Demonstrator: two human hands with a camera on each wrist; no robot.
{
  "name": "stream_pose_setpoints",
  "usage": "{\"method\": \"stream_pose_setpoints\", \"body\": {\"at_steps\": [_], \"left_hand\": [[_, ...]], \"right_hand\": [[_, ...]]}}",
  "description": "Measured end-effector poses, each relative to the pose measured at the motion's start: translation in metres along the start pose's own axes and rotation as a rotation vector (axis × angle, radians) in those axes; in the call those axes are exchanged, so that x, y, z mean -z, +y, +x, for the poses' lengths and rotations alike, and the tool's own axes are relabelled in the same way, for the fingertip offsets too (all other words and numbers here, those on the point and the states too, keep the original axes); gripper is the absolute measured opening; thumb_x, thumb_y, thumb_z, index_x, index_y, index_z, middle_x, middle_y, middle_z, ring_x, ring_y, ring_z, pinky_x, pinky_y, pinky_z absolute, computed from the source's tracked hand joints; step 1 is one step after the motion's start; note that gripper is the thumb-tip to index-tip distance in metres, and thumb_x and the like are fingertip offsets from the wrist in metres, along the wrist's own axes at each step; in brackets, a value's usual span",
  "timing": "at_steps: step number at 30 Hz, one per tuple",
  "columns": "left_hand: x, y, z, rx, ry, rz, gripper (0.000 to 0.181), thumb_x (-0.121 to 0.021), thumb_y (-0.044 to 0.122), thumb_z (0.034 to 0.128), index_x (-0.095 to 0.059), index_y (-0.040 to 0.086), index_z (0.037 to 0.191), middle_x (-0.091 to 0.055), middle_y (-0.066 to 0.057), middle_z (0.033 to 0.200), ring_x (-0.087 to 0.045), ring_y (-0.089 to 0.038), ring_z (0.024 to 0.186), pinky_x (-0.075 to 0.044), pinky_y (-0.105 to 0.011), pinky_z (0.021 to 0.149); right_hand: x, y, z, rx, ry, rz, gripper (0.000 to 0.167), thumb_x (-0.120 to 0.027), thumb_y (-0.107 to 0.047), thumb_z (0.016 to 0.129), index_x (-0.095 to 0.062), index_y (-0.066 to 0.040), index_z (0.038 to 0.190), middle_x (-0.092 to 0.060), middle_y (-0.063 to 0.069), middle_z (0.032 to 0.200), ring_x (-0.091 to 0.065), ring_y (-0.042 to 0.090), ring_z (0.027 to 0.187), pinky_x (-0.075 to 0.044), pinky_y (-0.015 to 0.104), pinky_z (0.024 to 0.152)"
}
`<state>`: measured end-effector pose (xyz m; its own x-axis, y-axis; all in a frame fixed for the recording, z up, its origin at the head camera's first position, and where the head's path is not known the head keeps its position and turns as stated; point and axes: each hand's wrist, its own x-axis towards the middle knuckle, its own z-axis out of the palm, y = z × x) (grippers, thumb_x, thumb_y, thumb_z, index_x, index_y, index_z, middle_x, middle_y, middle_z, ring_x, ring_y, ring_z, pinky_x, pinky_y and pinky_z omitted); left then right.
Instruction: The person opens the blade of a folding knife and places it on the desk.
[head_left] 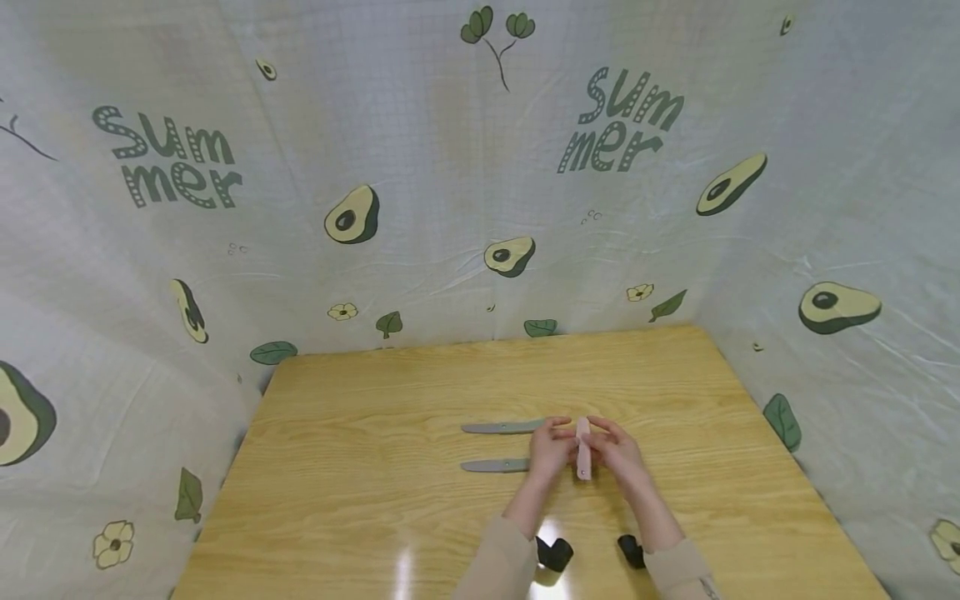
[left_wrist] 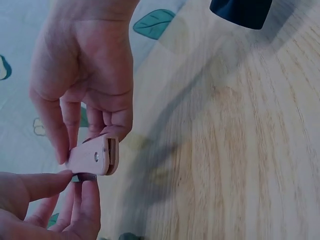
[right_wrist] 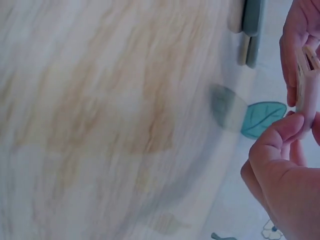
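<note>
Upright between both hands in the head view is a pink folding knife [head_left: 583,465], a rivet near its lower end. My left hand [head_left: 550,454] pinches it from the left side with thumb and fingers. From the other side my right hand [head_left: 619,457] grips it with its fingertips. The left wrist view shows the knife [left_wrist: 92,156] folded, with a slot along its edge; the blade is mostly hidden in the handle. Two unfolded knives with grey-green handles, a far one [head_left: 501,428] and a near one [head_left: 493,466], lie left of my left hand, which partly covers their handle ends.
A wood-grain table [head_left: 360,508] lies under the hands. Behind and along its sides hangs a pale cloth [head_left: 435,150] printed with avocados and leaves. A black wrist device [head_left: 557,555] shows at the left sleeve, another [head_left: 632,550] at the right.
</note>
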<state>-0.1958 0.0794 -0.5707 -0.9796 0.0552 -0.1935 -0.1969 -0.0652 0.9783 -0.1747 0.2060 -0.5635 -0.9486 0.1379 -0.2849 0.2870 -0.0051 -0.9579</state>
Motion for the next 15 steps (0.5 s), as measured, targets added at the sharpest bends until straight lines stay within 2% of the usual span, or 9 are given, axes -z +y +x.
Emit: {"method": "stream_pose_setpoints", "body": {"at_steps": [5, 10, 13, 15], "left_hand": [[0.019, 0.005, -0.001, 0.04, -0.115, -0.052, 0.039, -0.067, -0.009, 0.0828, -0.061, -0.005, 0.121, -0.065, -0.012, 0.087, -0.063, -0.012, 0.067, -0.062, -0.039, 0.071], [0.037, 0.013, -0.006, 0.074, -0.188, -0.088, 0.037, -0.067, -0.004, 0.086, -0.064, 0.001, 0.123, -0.065, -0.008, 0.089, -0.065, -0.011, 0.069, -0.061, -0.035, 0.074], [0.047, 0.017, -0.011, 0.055, -0.214, -0.096, 0.038, -0.068, -0.002, 0.0866, -0.065, 0.002, 0.124, -0.066, -0.007, 0.089, -0.065, -0.012, 0.071, -0.061, -0.033, 0.073], [0.055, 0.017, -0.014, 0.021, -0.235, -0.091, 0.037, -0.067, -0.002, 0.0873, -0.064, 0.0, 0.124, -0.065, -0.007, 0.089, -0.065, -0.012, 0.073, -0.061, -0.031, 0.073]], "right_hand": [[-0.006, -0.007, -0.006, 0.034, -0.037, 0.003, 0.047, -0.06, -0.004, 0.094, -0.046, 0.007, 0.138, -0.067, 0.008, 0.097, -0.062, 0.01, 0.08, -0.054, 0.023, 0.07], [-0.012, -0.014, -0.013, 0.06, -0.084, -0.004, 0.047, -0.059, -0.006, 0.096, -0.046, 0.004, 0.14, -0.065, 0.007, 0.098, -0.061, 0.013, 0.085, -0.055, 0.026, 0.076], [-0.016, -0.018, -0.018, 0.071, -0.114, 0.001, 0.047, -0.059, -0.006, 0.096, -0.046, 0.002, 0.14, -0.063, 0.008, 0.1, -0.061, 0.014, 0.088, -0.055, 0.028, 0.078], [-0.02, -0.02, -0.022, 0.08, -0.137, -0.003, 0.047, -0.06, -0.006, 0.096, -0.047, 0.001, 0.141, -0.062, 0.009, 0.102, -0.061, 0.014, 0.089, -0.056, 0.029, 0.079]]}}
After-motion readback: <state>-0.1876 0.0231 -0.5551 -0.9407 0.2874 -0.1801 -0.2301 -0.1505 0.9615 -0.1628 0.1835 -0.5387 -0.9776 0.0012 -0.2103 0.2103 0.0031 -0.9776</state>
